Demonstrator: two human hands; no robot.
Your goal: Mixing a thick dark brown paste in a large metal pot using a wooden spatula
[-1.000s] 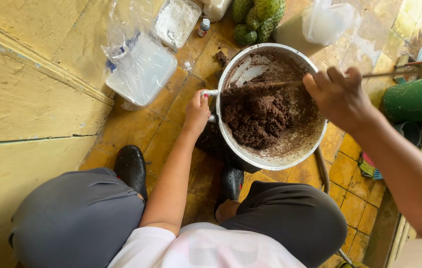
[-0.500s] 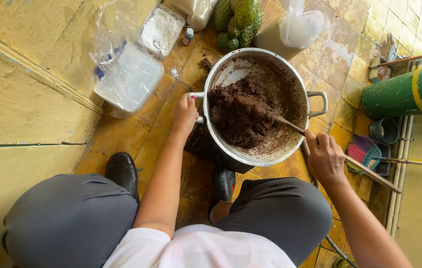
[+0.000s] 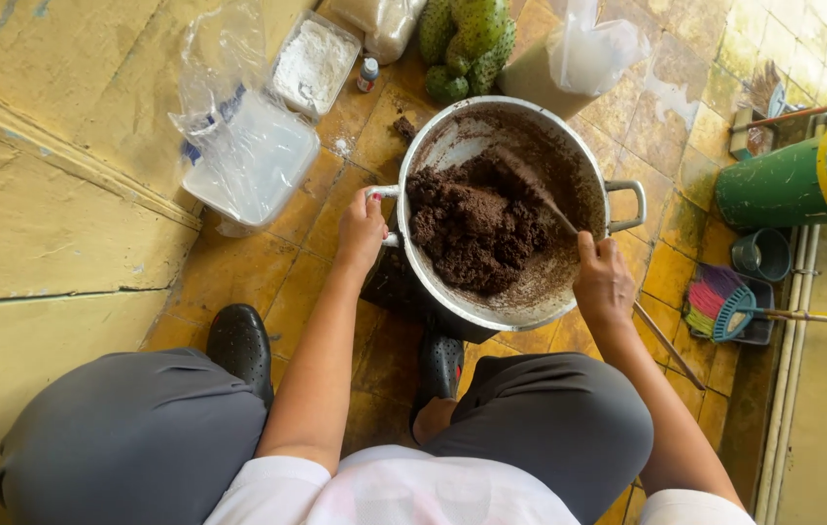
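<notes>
On the yellow tiled floor (image 3: 321, 282), left hand (image 3: 362, 229) is clamped on the near handle of a round metal pot (image 3: 617, 248); right hand (image 3: 603, 284) is closed around a thin wooden stick (image 3: 661, 335) dipping into lumpy, crumbly dark brown mix (image 3: 476, 228) inside. Beyond the pot: clear plastic bag (image 3: 238, 146), tray of white powder (image 3: 311, 63), bumpy green fruit (image 3: 467, 39). Right: green cylinder (image 3: 778, 185), colourful brush (image 3: 720, 306).

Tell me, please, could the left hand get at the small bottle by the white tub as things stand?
Probably yes: the left hand only grips the pot handle, and open tiles lie between it and the bottle.
</notes>
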